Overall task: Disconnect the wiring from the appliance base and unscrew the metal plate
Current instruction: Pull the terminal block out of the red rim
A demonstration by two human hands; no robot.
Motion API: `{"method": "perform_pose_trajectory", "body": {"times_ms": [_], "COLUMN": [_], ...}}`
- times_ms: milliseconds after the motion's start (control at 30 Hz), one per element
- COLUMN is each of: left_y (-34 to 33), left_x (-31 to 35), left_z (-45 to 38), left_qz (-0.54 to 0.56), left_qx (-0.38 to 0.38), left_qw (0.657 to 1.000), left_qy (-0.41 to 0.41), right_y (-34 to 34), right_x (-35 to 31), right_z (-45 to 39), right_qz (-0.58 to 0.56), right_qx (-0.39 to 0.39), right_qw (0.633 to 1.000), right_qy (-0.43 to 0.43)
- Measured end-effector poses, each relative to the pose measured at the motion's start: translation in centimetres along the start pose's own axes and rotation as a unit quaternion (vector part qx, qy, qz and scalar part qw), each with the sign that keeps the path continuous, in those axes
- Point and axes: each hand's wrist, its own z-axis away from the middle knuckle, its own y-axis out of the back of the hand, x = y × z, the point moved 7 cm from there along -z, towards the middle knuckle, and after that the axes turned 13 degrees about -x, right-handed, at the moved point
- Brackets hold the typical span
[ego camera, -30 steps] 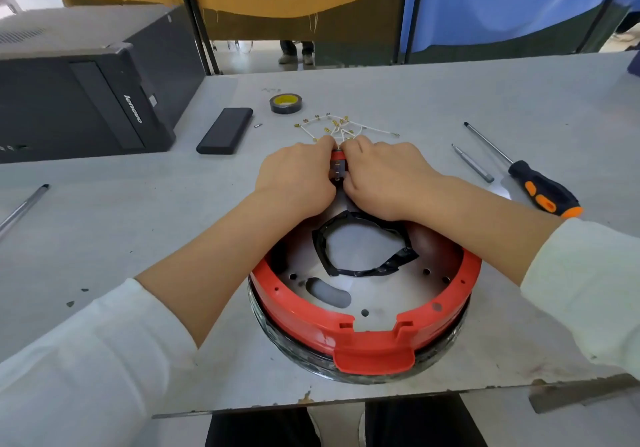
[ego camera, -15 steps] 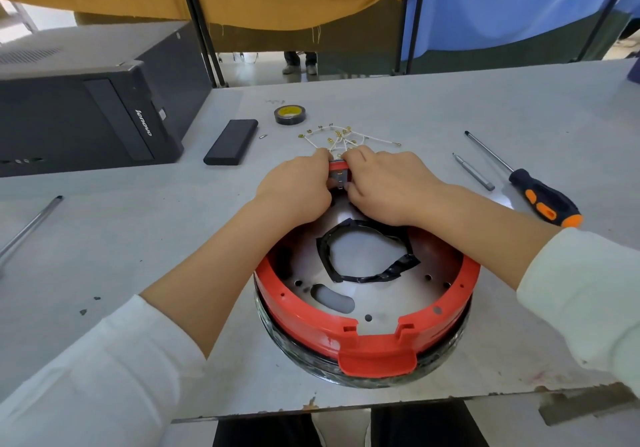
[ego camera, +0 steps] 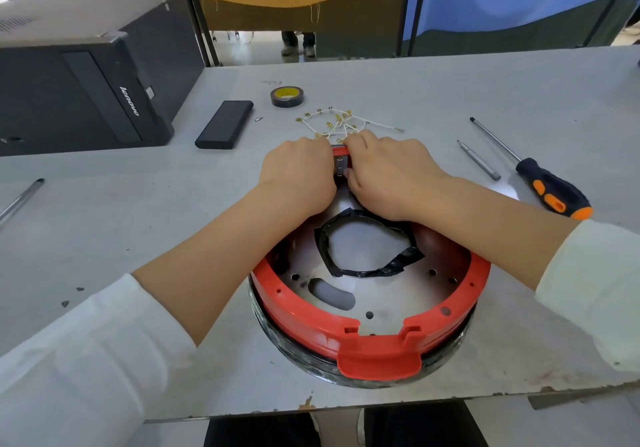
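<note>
Now the wiring step: left hand (ego camera: 298, 172) and right hand (ego camera: 388, 172) both pinch the connector (ego camera: 341, 166) at twelve o'clock on the appliance base (ego camera: 377, 346), mid-desk (ego camera: 104, 224). Next, firm pulling; screwdriver (ego camera: 550, 192) waits at two o'clock.

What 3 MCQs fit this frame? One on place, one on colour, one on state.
1. The screwdriver lies:
A. right of the base
B. left of the base
C. inside the base

2. The base's ring is:
A. blue
B. red
C. green

3. The hands are:
A. flat on the table
B. both at a small part on the base's far rim
C. holding the screwdriver

Key: 1 A, it lies on the table to the right. 2 B, the ring is red. 3 B, left hand and right hand meet at the part.
</note>
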Motion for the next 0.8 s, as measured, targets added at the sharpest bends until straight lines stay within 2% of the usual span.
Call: {"method": "perform_pose_trajectory", "body": {"times_ms": [200, 500, 800], "left_y": [0.2, -0.4, -0.1], "left_x": [0.2, -1.3, -1.0], "left_z": [0.0, -0.5, -0.3], "left_qz": [0.003, 0.125, 0.087], "left_qx": [-0.003, -0.008, 0.014], "left_qw": [1.0, 0.992, 0.996], "left_qy": [-0.021, -0.026, -0.008], "right_y": [-0.1, 0.2, 0.2], "right_x": [-0.1, 0.2, 0.2], "right_z": [-0.3, 0.0, -0.3], "right_qz": [0.015, -0.042, -0.041], "right_qx": [0.002, -0.002, -0.004], "right_qw": [1.0, 0.999, 0.999], "right_qy": [-0.008, 0.004, -0.019]}}
